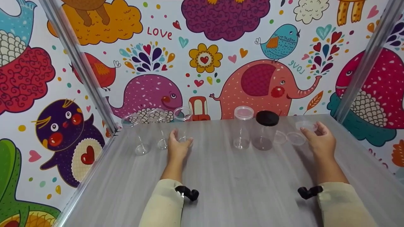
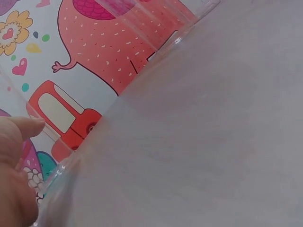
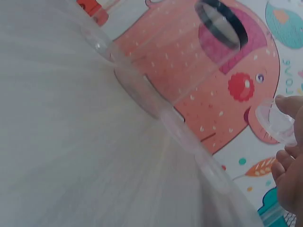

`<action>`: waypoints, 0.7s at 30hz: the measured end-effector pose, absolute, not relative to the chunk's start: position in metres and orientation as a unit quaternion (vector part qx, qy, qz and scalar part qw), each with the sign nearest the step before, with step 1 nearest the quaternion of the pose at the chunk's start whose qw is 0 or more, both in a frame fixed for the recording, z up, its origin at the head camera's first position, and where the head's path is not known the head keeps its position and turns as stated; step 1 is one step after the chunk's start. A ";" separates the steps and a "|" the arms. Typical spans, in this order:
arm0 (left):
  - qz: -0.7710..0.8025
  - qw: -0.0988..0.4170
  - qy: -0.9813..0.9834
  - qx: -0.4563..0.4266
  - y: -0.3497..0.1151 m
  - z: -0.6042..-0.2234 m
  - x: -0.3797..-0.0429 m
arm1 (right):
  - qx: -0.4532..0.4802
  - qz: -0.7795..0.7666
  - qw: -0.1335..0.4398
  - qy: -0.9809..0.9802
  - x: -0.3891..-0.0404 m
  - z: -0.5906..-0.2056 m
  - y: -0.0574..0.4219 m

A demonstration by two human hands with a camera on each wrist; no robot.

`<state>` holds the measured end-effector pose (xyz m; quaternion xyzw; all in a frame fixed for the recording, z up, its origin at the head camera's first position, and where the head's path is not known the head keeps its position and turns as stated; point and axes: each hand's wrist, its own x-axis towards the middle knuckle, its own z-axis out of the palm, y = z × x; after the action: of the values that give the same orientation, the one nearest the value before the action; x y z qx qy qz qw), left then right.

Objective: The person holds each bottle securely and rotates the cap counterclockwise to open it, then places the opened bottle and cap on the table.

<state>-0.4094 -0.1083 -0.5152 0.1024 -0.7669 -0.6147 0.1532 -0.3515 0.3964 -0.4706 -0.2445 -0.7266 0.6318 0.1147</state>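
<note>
Across the surface [image 1: 240, 186], our left hand [image 1: 178, 146] curls round a clear plastic jar [image 1: 183, 121], seemingly steadying it; our right hand [image 1: 323, 142] pinches a translucent lid [image 1: 305, 126] edgewise.

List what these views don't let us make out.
Whether the left hand grips the nearest jar: the hand hides contact in head view; the left edge cuts the hand off in left wrist view.
Right wrist view: right hand cut off by the right edge.
Whether the flat lids touch: too small in head view, blurred in right wrist view.
</note>
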 end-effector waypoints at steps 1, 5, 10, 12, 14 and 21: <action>-0.616 0.150 -0.766 0.103 -0.108 -0.516 -0.410 | -0.253 0.630 0.111 -0.726 -0.352 -0.474 0.401; -0.622 0.136 -0.764 0.107 -0.109 -0.517 -0.410 | -0.284 0.622 0.102 -0.723 -0.352 -0.486 0.415; -0.627 0.118 -0.762 0.111 -0.110 -0.519 -0.411 | -0.302 0.619 0.094 -0.719 -0.353 -0.495 0.426; -0.629 0.111 -0.761 0.114 -0.111 -0.520 -0.411 | -0.304 0.615 0.093 -0.722 -0.353 -0.498 0.428; -0.632 0.108 -0.759 0.113 -0.112 -0.521 -0.412 | -0.304 0.606 0.096 -0.728 -0.353 -0.501 0.430; -0.632 0.100 -0.760 0.113 -0.112 -0.523 -0.413 | -0.310 0.570 0.094 -0.755 -0.353 -0.510 0.432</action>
<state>-0.4131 -0.1116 -0.5233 0.1127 -0.7605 -0.6317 0.0999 -0.3532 0.4321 -0.5097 -0.3098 -0.7549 0.5703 0.0942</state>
